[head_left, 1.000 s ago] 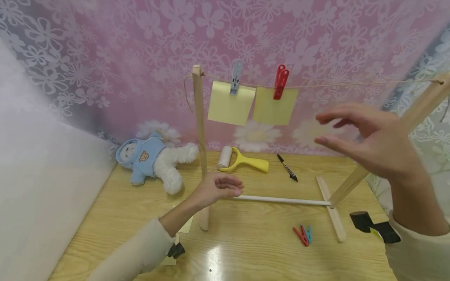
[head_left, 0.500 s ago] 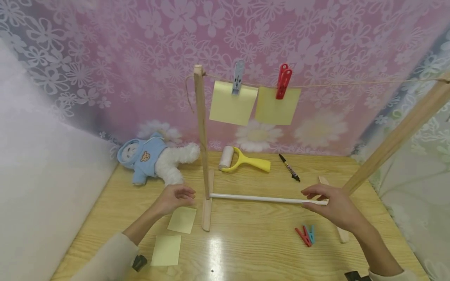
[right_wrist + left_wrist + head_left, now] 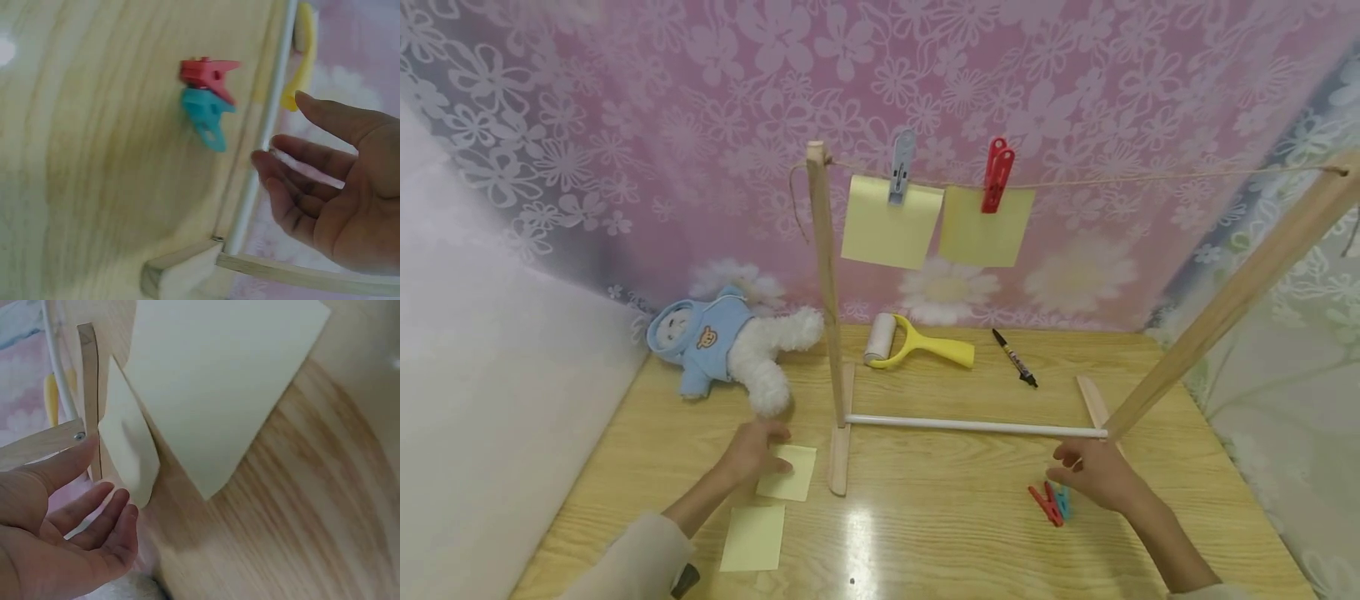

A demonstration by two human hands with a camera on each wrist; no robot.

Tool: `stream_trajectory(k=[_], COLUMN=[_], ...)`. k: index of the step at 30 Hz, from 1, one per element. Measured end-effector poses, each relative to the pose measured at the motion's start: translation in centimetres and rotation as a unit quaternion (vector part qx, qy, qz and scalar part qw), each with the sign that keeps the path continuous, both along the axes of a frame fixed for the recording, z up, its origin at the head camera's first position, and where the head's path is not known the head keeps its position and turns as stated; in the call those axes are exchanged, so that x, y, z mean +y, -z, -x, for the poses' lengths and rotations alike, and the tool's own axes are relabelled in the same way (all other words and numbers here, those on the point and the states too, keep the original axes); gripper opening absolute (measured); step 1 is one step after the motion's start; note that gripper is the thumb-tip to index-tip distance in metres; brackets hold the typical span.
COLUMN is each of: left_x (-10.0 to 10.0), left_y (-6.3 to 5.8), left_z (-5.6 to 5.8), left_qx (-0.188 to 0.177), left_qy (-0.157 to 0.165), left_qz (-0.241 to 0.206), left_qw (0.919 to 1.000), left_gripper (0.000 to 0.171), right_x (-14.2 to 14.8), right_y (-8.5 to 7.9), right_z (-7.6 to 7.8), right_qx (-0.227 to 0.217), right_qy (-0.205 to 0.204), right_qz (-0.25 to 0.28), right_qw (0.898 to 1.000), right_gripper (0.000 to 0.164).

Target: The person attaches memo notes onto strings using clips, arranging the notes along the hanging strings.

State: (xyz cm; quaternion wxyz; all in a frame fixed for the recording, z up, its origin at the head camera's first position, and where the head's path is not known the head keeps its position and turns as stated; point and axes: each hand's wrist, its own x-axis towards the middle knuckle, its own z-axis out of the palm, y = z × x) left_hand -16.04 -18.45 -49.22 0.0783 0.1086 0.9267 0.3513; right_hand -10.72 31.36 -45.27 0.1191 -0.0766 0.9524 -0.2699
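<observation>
My left hand (image 3: 748,457) hovers at the upper of two yellow sticky notes on the table, thumb and fingers apart around its left side. That upper note (image 3: 128,434) shows just beyond the fingertips in the left wrist view. The lower note (image 3: 752,538) lies nearer me. On the right, my right hand (image 3: 1093,473) is over the table beside a red clothespin (image 3: 1046,503) and a blue clothespin (image 3: 1063,502). Its fingers are loosely bent with nothing between them. In the right wrist view both clothespins lie together, a short way from the fingertips.
A wooden frame with posts (image 3: 826,283) and a white crossbar (image 3: 977,426) carries a string. Two sticky notes (image 3: 891,229) hang there from a grey clothespin (image 3: 900,171) and a red one. Behind lie a lint roller (image 3: 936,346), a pen (image 3: 1015,358) and a plush toy (image 3: 722,346).
Both hands have come down: the right from near the string to beside the loose clothespins, the left from the crossbar leftward to the upper loose note. The hanging notes stay put.
</observation>
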Motion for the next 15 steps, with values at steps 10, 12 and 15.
stream_trajectory(k=[10, 12, 15], left_x=[-0.1, -0.2, -0.4], left_y=[0.7, 0.7, 0.7], left_z=[-0.2, -0.3, -0.4], left_qx=[0.020, 0.015, -0.002], left_qy=[0.005, -0.001, -0.018], left_qz=[0.022, 0.023, 0.030], left_qw=[0.9995, 0.9996, 0.9994], left_gripper=[0.039, 0.038, 0.037], right_x=[0.0, -0.1, -0.2], right_y=[2.1, 2.3, 2.4], right_z=[0.4, 0.4, 0.4], right_qx=[-0.024, -0.024, -0.026], right_qy=[0.025, 0.029, 0.032], right_qz=[-0.056, -0.061, -0.063], right_qw=[0.998, 0.997, 0.997], right_gripper=[0.028, 0.027, 0.024])
